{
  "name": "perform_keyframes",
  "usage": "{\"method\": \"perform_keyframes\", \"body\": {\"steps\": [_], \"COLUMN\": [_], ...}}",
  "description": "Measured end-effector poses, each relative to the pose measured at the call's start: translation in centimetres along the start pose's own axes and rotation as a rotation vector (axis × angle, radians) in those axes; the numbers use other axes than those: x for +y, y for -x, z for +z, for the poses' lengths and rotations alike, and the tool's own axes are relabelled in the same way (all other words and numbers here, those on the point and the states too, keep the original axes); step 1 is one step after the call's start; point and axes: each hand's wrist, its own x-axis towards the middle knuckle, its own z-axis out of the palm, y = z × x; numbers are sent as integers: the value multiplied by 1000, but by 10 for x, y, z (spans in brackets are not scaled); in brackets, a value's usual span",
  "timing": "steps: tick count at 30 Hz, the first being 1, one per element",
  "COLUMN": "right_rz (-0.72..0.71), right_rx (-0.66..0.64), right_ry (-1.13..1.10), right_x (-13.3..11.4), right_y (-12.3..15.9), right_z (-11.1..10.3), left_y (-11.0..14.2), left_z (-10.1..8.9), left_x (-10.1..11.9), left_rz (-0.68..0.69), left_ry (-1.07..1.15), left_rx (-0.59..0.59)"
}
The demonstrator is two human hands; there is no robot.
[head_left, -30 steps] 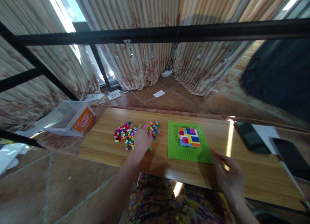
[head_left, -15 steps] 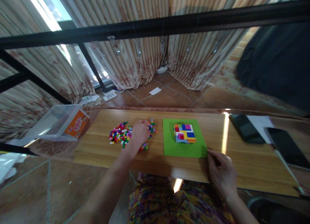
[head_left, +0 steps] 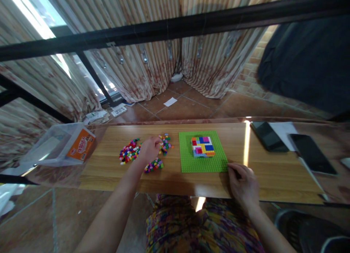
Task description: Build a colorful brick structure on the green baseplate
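My left hand [head_left: 150, 150] is over a spread of small colourful toy bricks [head_left: 129, 151], fingers curled together at the bricks on the right side of the pile. What its fingertips hold, if anything, is hidden. A green studded baseplate [head_left: 187, 164] lies to the right of the pile. On it stands a block of joined multicoloured bricks [head_left: 202, 147], with white, blue, yellow, red and orange on top. My right hand [head_left: 244, 183] is closed, thumb and forefinger at the baseplate's near right corner.
A clear plastic box [head_left: 51, 145] with an orange label stands left of the wooden board [head_left: 161, 182]. On the right lie two dark phones [head_left: 269, 136] and a white sheet [head_left: 283, 131]. A black bar [head_left: 164, 28] crosses in front of striped curtains.
The view has shifted a little. My left hand stays among the bricks, its fingers now drawn closer together at the pile's right part. My right hand keeps to the baseplate corner.
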Motion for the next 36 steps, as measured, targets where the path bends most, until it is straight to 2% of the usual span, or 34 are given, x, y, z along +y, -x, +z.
{"method": "perform_keyframes", "body": {"steps": [3, 5, 7, 10, 13, 18, 28, 36], "right_rz": [44, 70, 126, 246, 307, 320, 678, 790], "right_rx": [-9, -32, -138, -335, -437, -492, -591, -650], "right_ry": [-116, -236, -400, -689, -892, -964, -1118, -1172], "right_x": [-23, -52, -86, -129, -150, -154, -135, -133], "right_y": [0, 1, 1, -1, -5, -5, 6, 5], "right_z": [-6, -7, -3, 11, 24, 25, 23, 21], "left_y": [20, 36, 50, 66, 76, 88, 92, 88], "left_z": [1, 6, 11, 14, 13, 15, 32, 35], "left_x": [17, 31, 45, 62, 71, 70, 67, 64], "left_rz": [-25, -74, -116, -84, 4, 44, 135, 181], "left_ry": [406, 645, 803, 856, 766, 700, 572, 579], "left_rx": [-37, -74, -90, -142, -132, -109, -154, -207]}}
